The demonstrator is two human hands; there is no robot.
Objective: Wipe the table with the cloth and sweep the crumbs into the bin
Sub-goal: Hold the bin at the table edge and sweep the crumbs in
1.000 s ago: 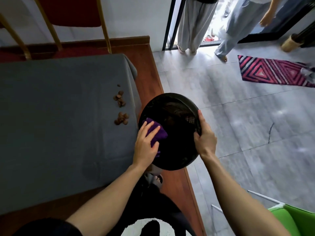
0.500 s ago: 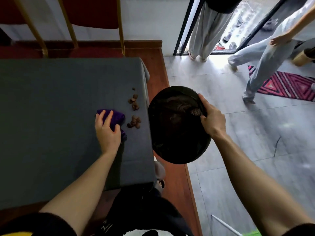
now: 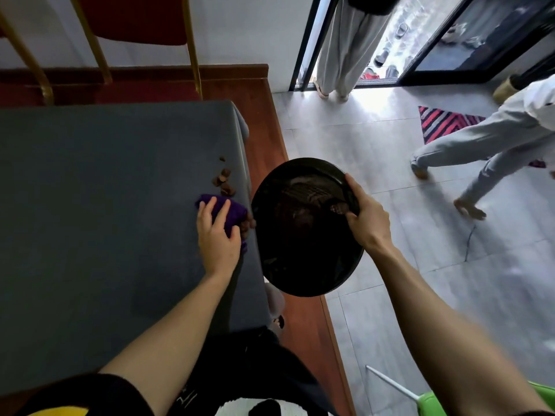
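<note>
A purple cloth [image 3: 232,211] lies on the grey table [image 3: 105,205] at its right edge, pressed down under my left hand [image 3: 216,235]. A few brown crumbs [image 3: 246,225] sit at the cloth's right side, right at the table edge. Another small cluster of crumbs [image 3: 224,181] lies just beyond the cloth. My right hand [image 3: 365,214] grips the far rim of a round black bin [image 3: 303,259], held against the table's right edge with its opening facing up.
Red chairs with gold legs [image 3: 192,49] stand behind the table. A person in light trousers [image 3: 486,145] walks across the grey floor at right; another [image 3: 342,49] stands in the doorway. A striped rug [image 3: 444,121] and a green seat [image 3: 432,403] lie further right.
My left hand pushed the cloth rightward across the table, carrying the nearer crumbs to the edge beside the bin. The person at right walked further into the room.
</note>
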